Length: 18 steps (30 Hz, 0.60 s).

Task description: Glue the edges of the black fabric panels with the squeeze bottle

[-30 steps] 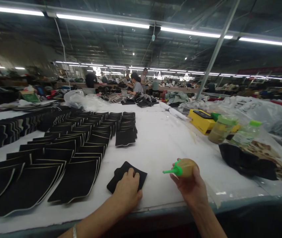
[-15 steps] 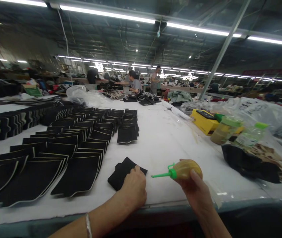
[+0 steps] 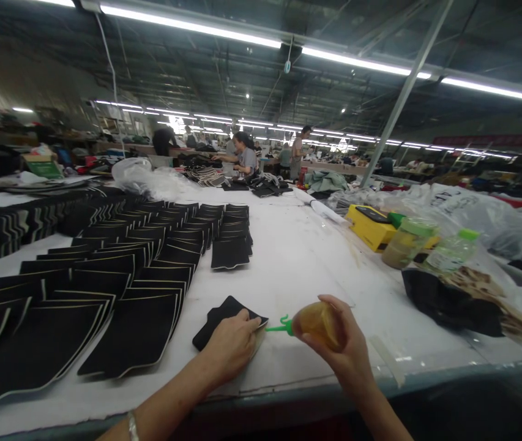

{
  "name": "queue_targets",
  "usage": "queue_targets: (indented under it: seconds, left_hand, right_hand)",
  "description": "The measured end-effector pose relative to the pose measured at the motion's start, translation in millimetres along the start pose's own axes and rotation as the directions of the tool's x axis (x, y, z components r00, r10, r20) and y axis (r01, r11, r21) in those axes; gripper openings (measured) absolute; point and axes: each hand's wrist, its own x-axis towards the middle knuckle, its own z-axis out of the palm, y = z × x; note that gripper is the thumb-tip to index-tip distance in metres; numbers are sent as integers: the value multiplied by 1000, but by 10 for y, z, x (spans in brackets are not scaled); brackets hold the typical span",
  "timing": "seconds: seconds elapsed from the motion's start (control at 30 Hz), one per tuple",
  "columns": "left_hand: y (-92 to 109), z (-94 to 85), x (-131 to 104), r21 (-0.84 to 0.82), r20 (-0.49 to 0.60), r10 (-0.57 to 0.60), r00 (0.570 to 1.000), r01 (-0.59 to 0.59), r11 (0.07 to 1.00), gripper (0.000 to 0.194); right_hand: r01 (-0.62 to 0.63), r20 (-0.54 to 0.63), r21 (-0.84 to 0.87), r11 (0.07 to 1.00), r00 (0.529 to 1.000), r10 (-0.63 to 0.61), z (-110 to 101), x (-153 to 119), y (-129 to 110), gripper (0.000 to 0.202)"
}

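Left hand: the left hand [image 3: 231, 343] lies palm down on a small black fabric piece [image 3: 217, 318], fingers spread flat and pinning it to the white table [image 3: 297, 257], at about 6 o'clock in the view
Right hand: the right hand [image 3: 343, 352] is wrapped around an amber squeeze bottle [image 3: 318, 321], just to the 3 o'clock side of the left hand
Nozzle: the bottle's green nozzle [image 3: 278, 326] points toward 9 o'clock, its tip at the right edge of the black piece, close to the left fingertips
Laid-out work: rows of black cut pieces [image 3: 118, 269] with pale edges overlap in lines toward 10 o'clock
Clutter: a yellow box [image 3: 371, 228] and two green-capped jars [image 3: 430, 245] sit toward 2 o'clock, beside clear plastic bags [image 3: 472, 211]
Background: other people [image 3: 245, 156] work at tables at 12 o'clock
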Motion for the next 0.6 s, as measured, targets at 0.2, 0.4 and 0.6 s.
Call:
queue_targets:
  seconds: [0.2, 0.4, 0.6]
  left_hand:
    - [8, 6, 0, 0, -16, -18, 1000, 18, 1000, 37]
    - [57, -14, -18, -4, 7, -62, 998, 62, 998, 35]
    - [63, 10, -36, 13, 13, -72, 997, 71, 997, 38]
  right_hand:
    - [46, 44, -109, 993, 998, -41, 86, 32, 10, 56]
    - [230, 159, -222, 948, 967, -197, 108, 35, -1, 56]
    - [131, 131, -208, 969, 986, -105, 106, 70, -8, 52]
